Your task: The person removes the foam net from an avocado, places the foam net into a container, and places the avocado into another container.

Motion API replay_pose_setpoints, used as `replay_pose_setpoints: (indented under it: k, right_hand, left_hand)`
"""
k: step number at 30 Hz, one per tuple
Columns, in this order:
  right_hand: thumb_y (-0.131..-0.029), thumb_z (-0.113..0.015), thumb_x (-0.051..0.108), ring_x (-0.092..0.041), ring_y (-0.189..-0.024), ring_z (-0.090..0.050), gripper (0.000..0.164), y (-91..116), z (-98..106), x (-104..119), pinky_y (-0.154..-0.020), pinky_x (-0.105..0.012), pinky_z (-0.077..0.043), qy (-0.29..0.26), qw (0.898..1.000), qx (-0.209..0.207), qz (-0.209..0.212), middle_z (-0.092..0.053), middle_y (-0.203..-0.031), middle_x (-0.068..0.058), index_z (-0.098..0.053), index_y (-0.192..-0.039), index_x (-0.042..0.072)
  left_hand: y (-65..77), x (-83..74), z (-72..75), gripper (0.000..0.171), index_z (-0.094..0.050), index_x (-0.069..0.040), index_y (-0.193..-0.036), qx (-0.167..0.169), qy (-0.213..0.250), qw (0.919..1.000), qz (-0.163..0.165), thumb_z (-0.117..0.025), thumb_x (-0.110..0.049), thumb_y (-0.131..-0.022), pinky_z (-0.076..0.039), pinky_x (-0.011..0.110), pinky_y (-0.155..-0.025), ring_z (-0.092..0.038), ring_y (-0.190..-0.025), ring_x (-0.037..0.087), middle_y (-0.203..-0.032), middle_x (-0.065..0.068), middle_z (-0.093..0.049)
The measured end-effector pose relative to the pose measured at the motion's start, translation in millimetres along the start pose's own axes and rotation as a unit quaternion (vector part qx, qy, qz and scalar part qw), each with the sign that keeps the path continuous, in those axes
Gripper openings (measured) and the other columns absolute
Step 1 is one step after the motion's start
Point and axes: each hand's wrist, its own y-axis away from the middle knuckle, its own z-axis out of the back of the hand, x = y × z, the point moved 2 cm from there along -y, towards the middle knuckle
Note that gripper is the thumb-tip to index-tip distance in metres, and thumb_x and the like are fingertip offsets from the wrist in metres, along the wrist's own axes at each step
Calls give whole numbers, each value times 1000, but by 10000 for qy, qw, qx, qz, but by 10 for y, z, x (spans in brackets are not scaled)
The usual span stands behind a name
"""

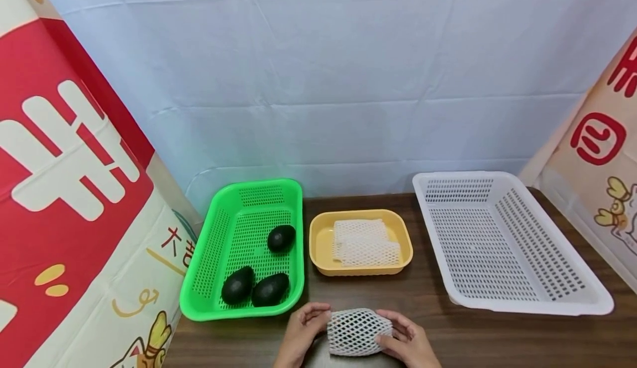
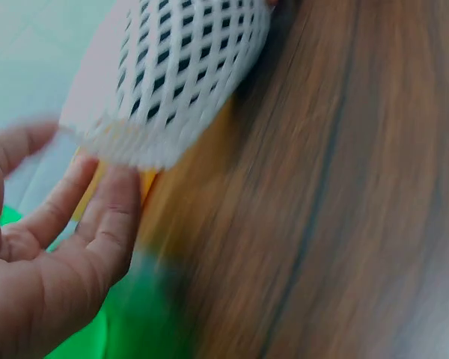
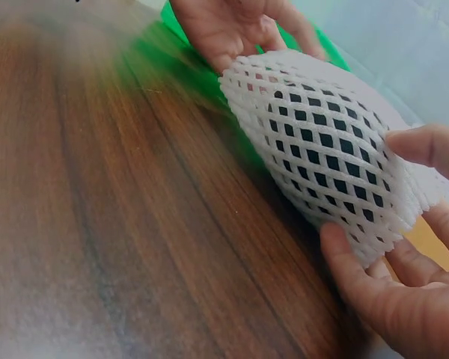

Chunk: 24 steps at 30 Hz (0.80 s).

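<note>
Between both hands, just above the near part of the table, is a white foam net sleeve (image 1: 359,332) with a dark avocado (image 3: 327,140) inside, showing through the mesh. My left hand (image 1: 307,328) pinches the sleeve's left end between thumb and fingers. At the other end, my right hand (image 1: 405,339) grips the sleeve, thumb on one side and fingers on the other. To the left, a green basket (image 1: 199,271) contains three dark avocados (image 1: 270,289). Behind the hands, a yellow tray (image 1: 323,268) contains flat white foam net sleeves (image 1: 368,252).
On the right stands a white perforated basket (image 1: 478,246). All of these are on a dark wooden table (image 1: 368,290). A pale cloth (image 1: 338,80) hangs behind, and printed cloths (image 1: 74,163) flank the table on both sides.
</note>
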Motion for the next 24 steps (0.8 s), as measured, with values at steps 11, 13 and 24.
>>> replay_pose_setpoints:
  k: [11, 13, 24]
  right_hand:
    - [-73, -72, 10, -24, -95, -56, 58, 5, 28, 23, -75, -41, -48, -50, 9999, 91, -43, -56, -107, -16, -47, -123, -4]
    - [-74, -72, 10, -24, -95, -55, 58, 7, 39, 32, -76, -41, -48, -42, 9999, 136, -89, -56, -108, -15, -46, -124, -4]
    - [-74, -71, 9, -25, -96, -55, 58, 15, 28, 45, -76, -41, -48, -110, 9995, 287, -90, -56, -108, -16, -46, -124, -5]
  left_hand:
    - [43, 95, 100, 23, -65, 6, -96, 251, -267, 9990, 269, -68, -4, -76, -50, 33, -68, -62, -74, 18, -85, 12, -64]
    - [35, 107, 72, 26, -63, 8, -98, 273, -142, 9992, 240, -69, -1, -74, -50, 32, -70, -62, -78, 19, -88, 14, -64]
    - [26, 143, -200, 41, -49, 17, -109, 612, 175, 9980, 50, -54, 19, -68, -48, 27, -71, -58, -86, 20, -92, 13, -59]
